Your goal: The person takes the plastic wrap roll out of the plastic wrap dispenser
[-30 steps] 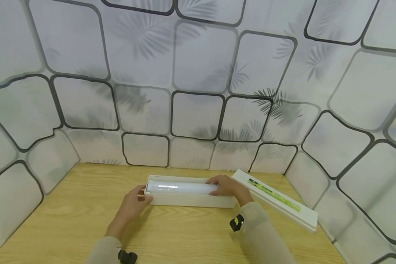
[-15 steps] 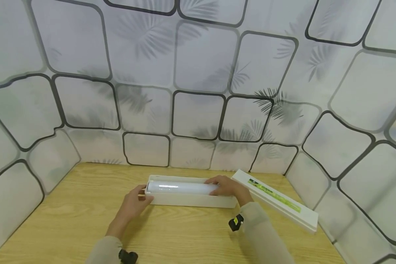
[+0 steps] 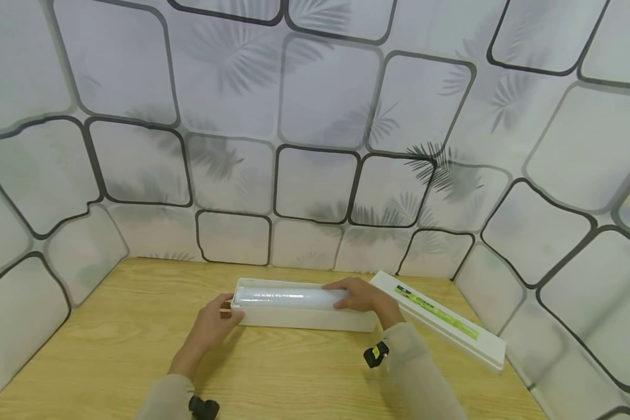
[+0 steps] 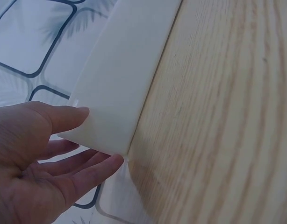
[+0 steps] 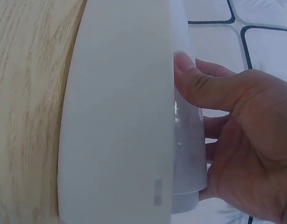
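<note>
Right hand (image 3: 361,295): curled around the right part of a pale, glossy roll (image 3: 289,298) — thumb on its near side, fingers over its far side.
Left hand (image 3: 212,322): gripped the left end of a white box (image 3: 304,319), thumb on the long near side, fingers about the short end.
Roll, location: lengthwise in the open-topped box, left end just inside the left end wall; in the right wrist view it stood proud of the rim, a narrower core (image 5: 185,205) showing at one end. Whether it bore on the box floor could not be told.
Step in hand: judged to be handling of the roll at the box mouth, the left hand steadying the box; seating or lifting out — the views did not settle which.
Next move, as judged: called for a firm left hold and a level roll, so that neither end caught the rim.
Long white piece (image 3: 434,320), green label (image 3: 437,312): lay aslant at the right, one end behind the right hand, the other near the table's right side; contact with the box could not be told.
Edges: patterned wall (image 3: 315,181) close behind the box, a narrow strip of table (image 3: 294,373) between; side walls well apart from the box.
Open room: widest toward the person and to the left; tightest at the right, beside the long white piece. Above the roll, only the right hand showed.
</note>
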Demonstrator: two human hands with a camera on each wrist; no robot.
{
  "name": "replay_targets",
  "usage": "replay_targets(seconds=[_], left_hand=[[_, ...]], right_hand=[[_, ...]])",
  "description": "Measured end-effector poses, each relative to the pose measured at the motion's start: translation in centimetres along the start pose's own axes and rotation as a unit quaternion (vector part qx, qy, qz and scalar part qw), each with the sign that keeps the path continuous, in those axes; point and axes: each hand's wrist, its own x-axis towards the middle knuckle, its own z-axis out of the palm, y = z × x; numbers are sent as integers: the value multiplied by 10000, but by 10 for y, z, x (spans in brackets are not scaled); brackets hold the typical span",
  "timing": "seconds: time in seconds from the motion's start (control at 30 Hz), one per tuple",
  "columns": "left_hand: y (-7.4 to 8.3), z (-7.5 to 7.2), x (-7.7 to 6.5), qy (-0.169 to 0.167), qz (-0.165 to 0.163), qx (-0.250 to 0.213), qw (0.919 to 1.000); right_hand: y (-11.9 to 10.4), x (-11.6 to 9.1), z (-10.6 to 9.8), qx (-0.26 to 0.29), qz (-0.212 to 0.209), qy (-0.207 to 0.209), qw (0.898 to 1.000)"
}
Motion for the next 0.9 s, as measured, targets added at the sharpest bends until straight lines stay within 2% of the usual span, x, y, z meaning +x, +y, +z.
replay_targets(seconds=[0.9], left_hand=[[-4,1,2,16,6,71,10000]], right_hand=[[-4,-15,-13,142,-132,327,9993]])
